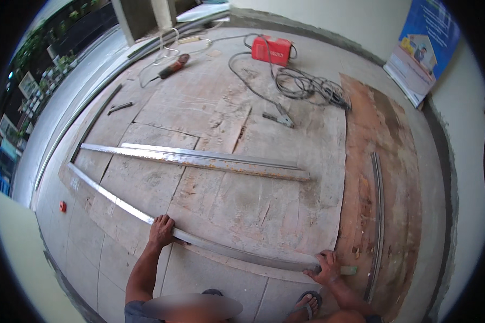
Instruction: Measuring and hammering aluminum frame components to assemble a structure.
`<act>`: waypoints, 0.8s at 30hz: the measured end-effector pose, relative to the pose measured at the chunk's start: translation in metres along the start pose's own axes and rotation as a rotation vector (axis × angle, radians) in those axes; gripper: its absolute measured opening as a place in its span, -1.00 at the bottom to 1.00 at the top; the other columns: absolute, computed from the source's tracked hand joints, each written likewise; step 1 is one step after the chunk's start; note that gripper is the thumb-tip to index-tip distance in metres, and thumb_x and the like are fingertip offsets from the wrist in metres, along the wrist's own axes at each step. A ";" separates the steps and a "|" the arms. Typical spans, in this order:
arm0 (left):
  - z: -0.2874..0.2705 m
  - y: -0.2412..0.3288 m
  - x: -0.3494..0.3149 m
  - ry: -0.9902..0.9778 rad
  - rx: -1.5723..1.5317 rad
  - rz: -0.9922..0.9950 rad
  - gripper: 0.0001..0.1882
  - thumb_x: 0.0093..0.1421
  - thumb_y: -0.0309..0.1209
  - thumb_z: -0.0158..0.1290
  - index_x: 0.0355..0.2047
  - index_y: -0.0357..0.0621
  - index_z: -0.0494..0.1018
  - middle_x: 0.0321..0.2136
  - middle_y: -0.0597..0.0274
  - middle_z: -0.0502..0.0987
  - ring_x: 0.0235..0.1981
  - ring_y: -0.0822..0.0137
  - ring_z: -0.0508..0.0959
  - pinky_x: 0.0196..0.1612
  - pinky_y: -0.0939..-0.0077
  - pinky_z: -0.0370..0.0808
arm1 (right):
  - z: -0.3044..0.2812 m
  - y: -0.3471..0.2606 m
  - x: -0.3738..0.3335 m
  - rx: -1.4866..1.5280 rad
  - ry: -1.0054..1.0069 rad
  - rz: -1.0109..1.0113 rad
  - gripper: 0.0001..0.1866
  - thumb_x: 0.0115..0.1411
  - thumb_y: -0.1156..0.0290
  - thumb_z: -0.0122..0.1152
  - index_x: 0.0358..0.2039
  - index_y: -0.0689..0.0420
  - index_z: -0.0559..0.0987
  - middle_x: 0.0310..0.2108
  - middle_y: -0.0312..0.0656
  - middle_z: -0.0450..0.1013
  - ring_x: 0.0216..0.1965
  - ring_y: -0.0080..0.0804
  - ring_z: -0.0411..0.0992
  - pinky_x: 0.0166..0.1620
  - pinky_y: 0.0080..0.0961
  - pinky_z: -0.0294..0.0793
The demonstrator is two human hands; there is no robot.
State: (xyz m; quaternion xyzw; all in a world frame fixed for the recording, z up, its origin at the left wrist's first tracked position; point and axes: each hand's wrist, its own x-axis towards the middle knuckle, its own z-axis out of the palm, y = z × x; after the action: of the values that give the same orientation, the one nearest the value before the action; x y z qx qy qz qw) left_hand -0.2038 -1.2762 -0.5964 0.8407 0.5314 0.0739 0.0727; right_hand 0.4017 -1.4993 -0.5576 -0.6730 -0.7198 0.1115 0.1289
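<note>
A long, silvery metal bar [242, 254] lies low over the near edge of the plywood, running from far left to near right. Around its middle, my left hand [161, 231] is closed, fingers over the top. My right hand [327, 267] grips the bar's right end, with the thumb at the near side. Just beyond the right hand, a small pale green strip [348, 270] pokes out. Farther off, two more metal bars [210, 161] lie close together, roughly parallel. Another darker bar [96, 123] stretches away near the held bar's left end.
A red welding machine [272, 50] stands at the back beside coiled cables [310, 86] and a clamp [280, 118]. An angle grinder [174, 67] lies back left, a small red object [63, 206] at left. Right are another metal bar [379, 215] and a blue banner [423, 51].
</note>
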 end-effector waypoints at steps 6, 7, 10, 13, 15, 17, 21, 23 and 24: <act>0.013 0.005 -0.022 0.099 -0.015 0.095 -0.27 -0.46 0.04 0.49 -0.34 -0.07 0.42 -0.31 0.10 0.42 -0.18 -0.02 0.46 -0.08 0.09 0.43 | -0.007 0.001 -0.011 -0.217 0.096 -0.235 -0.08 -0.27 -0.41 0.43 -0.13 0.14 0.54 -0.01 -0.03 0.34 0.01 0.03 0.34 0.02 0.04 0.36; 0.009 0.019 -0.015 0.086 -0.048 0.085 -0.27 -0.43 0.07 0.47 -0.35 -0.07 0.41 -0.31 0.11 0.41 -0.19 0.00 0.46 -0.09 0.11 0.43 | -0.010 0.004 -0.011 -0.200 0.148 -0.242 -0.15 -0.28 -0.37 0.46 -0.23 0.13 0.52 -0.10 -0.02 0.37 -0.07 0.05 0.36 -0.05 0.00 0.39; 0.000 0.036 -0.032 0.093 -0.056 0.054 -0.28 -0.38 0.13 0.44 -0.36 -0.08 0.40 -0.33 0.12 0.39 -0.21 0.04 0.45 -0.11 0.14 0.42 | 0.009 0.022 -0.025 -0.177 0.078 -0.169 -0.20 -0.29 -0.31 0.51 -0.31 0.14 0.49 -0.21 -0.02 0.37 -0.16 0.03 0.37 -0.13 -0.05 0.41; 0.003 0.038 -0.050 0.085 -0.014 0.048 -0.26 -0.35 0.19 0.41 -0.37 -0.08 0.38 -0.35 0.13 0.38 -0.22 0.07 0.44 -0.14 0.17 0.41 | 0.027 0.034 -0.046 -0.149 0.038 -0.165 -0.22 -0.30 -0.29 0.52 -0.37 0.15 0.45 -0.31 -0.04 0.34 -0.24 0.01 0.36 -0.19 -0.07 0.41; 0.004 0.046 -0.061 0.030 -0.003 0.053 -0.25 -0.32 0.26 0.37 -0.37 -0.06 0.37 -0.35 0.15 0.36 -0.22 0.09 0.43 -0.17 0.18 0.39 | 0.030 0.039 -0.065 -0.088 0.004 -0.139 -0.22 -0.30 -0.28 0.53 -0.38 0.16 0.44 -0.33 -0.06 0.34 -0.25 -0.01 0.36 -0.20 -0.08 0.41; 0.006 0.049 -0.071 0.028 -0.017 0.044 -0.24 -0.32 0.26 0.37 -0.36 -0.06 0.37 -0.35 0.15 0.36 -0.22 0.09 0.43 -0.17 0.20 0.38 | 0.031 0.041 -0.073 -0.069 0.011 -0.167 -0.20 -0.30 -0.29 0.53 -0.40 0.19 0.42 -0.40 -0.09 0.32 -0.30 -0.04 0.35 -0.24 -0.09 0.38; 0.014 0.045 -0.089 0.027 0.011 0.035 -0.20 -0.37 0.27 0.38 -0.34 -0.07 0.36 -0.34 0.14 0.36 -0.21 0.09 0.43 -0.13 0.21 0.38 | 0.020 0.031 -0.080 -0.246 -0.263 -0.043 -0.52 0.04 0.07 0.37 -0.11 0.09 0.56 -0.18 0.04 0.49 -0.06 0.12 0.44 0.03 -0.06 0.44; 0.022 0.047 -0.087 0.056 0.039 0.049 -0.19 -0.39 0.27 0.39 -0.34 -0.07 0.36 -0.34 0.14 0.35 -0.21 0.08 0.43 -0.12 0.22 0.38 | 0.029 0.043 -0.090 -0.288 -0.204 -0.010 -0.55 -0.07 0.06 0.42 -0.23 0.04 0.58 -0.18 0.02 0.48 -0.07 0.14 0.42 0.01 -0.02 0.44; 0.022 0.049 -0.085 0.067 -0.003 0.022 -0.19 -0.40 0.25 0.40 -0.33 -0.08 0.37 -0.33 0.14 0.36 -0.20 0.08 0.43 -0.10 0.22 0.39 | 0.033 0.049 -0.090 -0.294 -0.211 -0.007 -0.55 -0.07 0.06 0.42 -0.23 0.04 0.58 -0.18 0.02 0.48 -0.07 0.14 0.42 0.01 -0.02 0.44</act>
State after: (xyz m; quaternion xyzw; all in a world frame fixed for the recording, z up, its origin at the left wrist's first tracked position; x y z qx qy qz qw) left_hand -0.1917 -1.3748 -0.6123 0.8433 0.5244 0.1037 0.0553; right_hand 0.4422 -1.5857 -0.6080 -0.6666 -0.7403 0.0743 -0.0466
